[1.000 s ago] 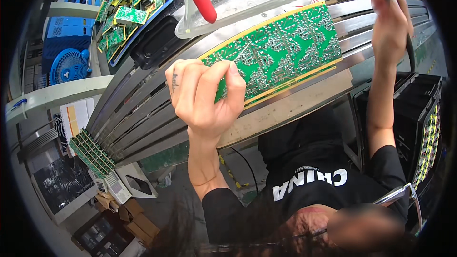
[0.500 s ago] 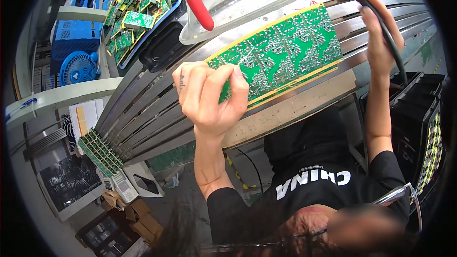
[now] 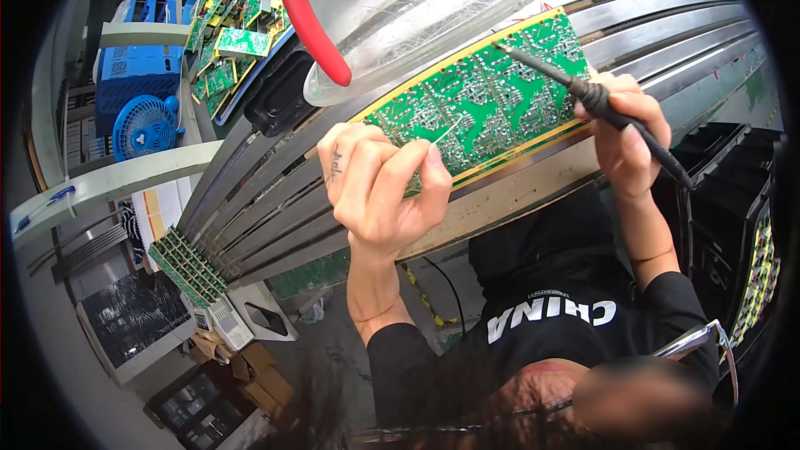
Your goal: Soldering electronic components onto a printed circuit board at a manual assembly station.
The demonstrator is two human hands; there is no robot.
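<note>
A long green circuit board (image 3: 492,104) with yellow edge strips lies across metal slats, its solder side dotted with many joints. At its left end my left hand (image 3: 383,187) is closed in a pinch, holding a thin strand of solder wire (image 3: 448,131) that points over the board. My right hand (image 3: 629,137) grips a soldering iron (image 3: 593,102) by its dark handle. The iron's tip (image 3: 502,48) appears over the board's upper middle; whether it touches cannot be made out.
Beyond the board stands a clear plastic shield (image 3: 400,25), with a red curved handle (image 3: 312,25) before it. A blue bin (image 3: 279,46) of small boards is at far left, near a blue fan (image 3: 143,129). Stacked boards (image 3: 187,267) rest at the slats' left end; black crates (image 3: 725,192) stand right.
My right hand has brought the soldering iron down and leftward from the upper right to over the board. The left hand keeps its pinch, and the view has shifted slightly.
</note>
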